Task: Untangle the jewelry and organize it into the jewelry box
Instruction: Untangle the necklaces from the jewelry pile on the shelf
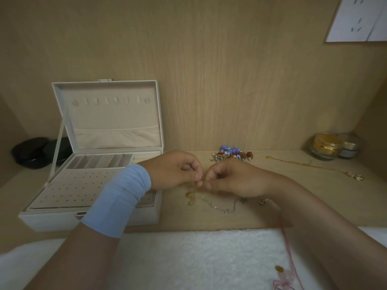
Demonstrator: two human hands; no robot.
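My left hand point(176, 170) and my right hand point(232, 178) meet above the wooden shelf, both pinching a tangled gold chain point(191, 195) that hangs down between them onto the shelf. A thin silver chain point(224, 207) lies just below the hands. The white jewelry box point(104, 151) stands open at the left, its lid upright and its ring slots and earring panel bare. A heap of blue, red and pearl pieces point(234, 154) lies behind the hands. Another gold necklace with a pendant point(314, 166) stretches out at the right.
Two small earrings point(253, 200) lie by my right wrist. Glass jars point(330, 147) stand at the back right, dark round cases point(31, 152) at the back left. A white fluffy cloth point(199, 258) covers the front, with a pink cord point(287, 268) on it.
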